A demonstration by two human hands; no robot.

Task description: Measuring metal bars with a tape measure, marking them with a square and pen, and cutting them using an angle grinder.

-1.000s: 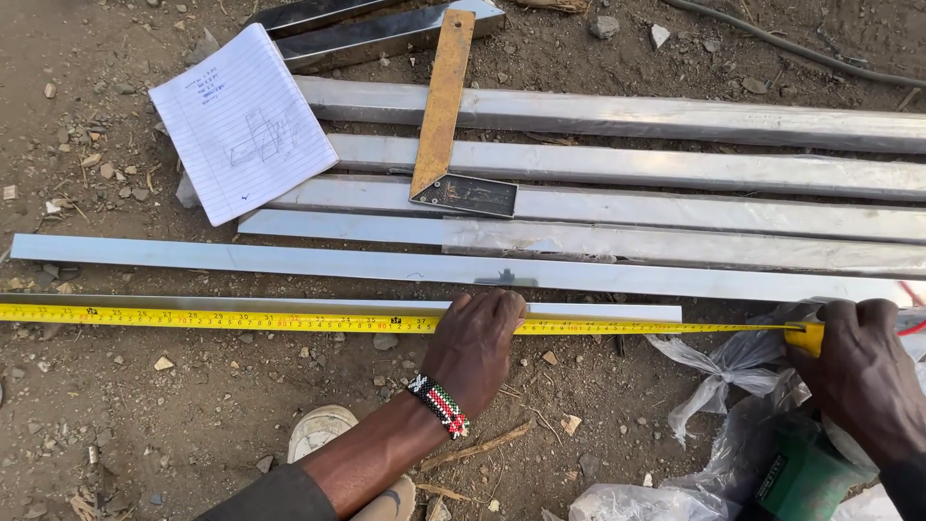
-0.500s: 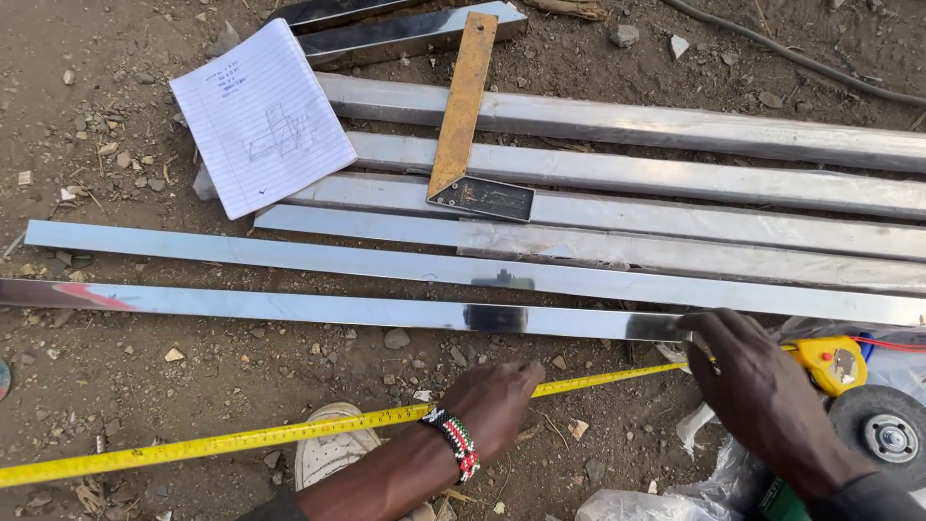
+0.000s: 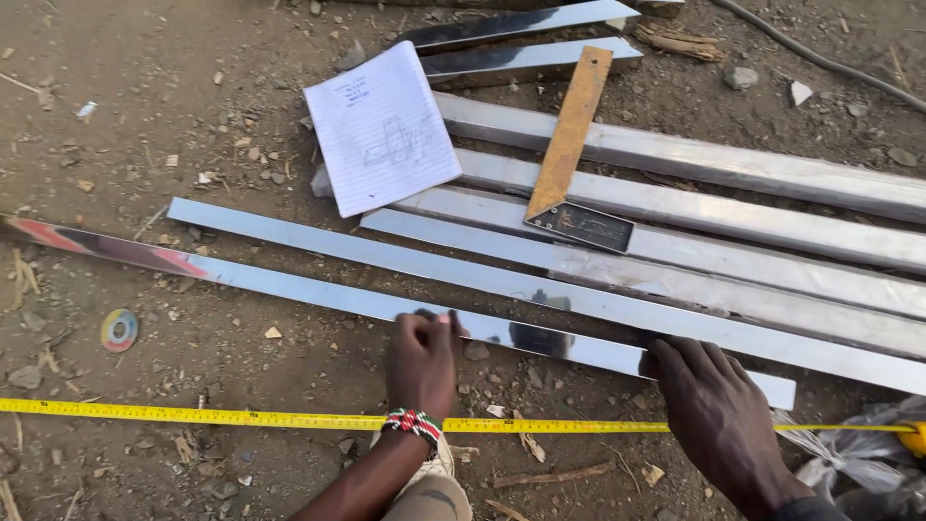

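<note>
The nearest polished steel bar [image 3: 318,294] is lying on the dirt, running from nine o'clock down toward four o'clock, closest to the person of a row of similar bars. The left hand [image 3: 422,362] is resting on its near edge at six o'clock, fingers curled together against the metal, pressing rather than wrapping it. The right hand [image 3: 719,410] is sitting at five o'clock near the bar's right end, fingers spread apart and touching its edge. Just below both hands, the yellow tape measure [image 3: 241,417] is lying stretched out on the ground, parallel to the bar and apart from it. By my judgement, the bar is being positioned; no mark is showing on it yet. Further out, at twelve o'clock, a try square [image 3: 571,145] is lying across the other bars [image 3: 772,232], with an open notebook [image 3: 381,127] at eleven.
</note>
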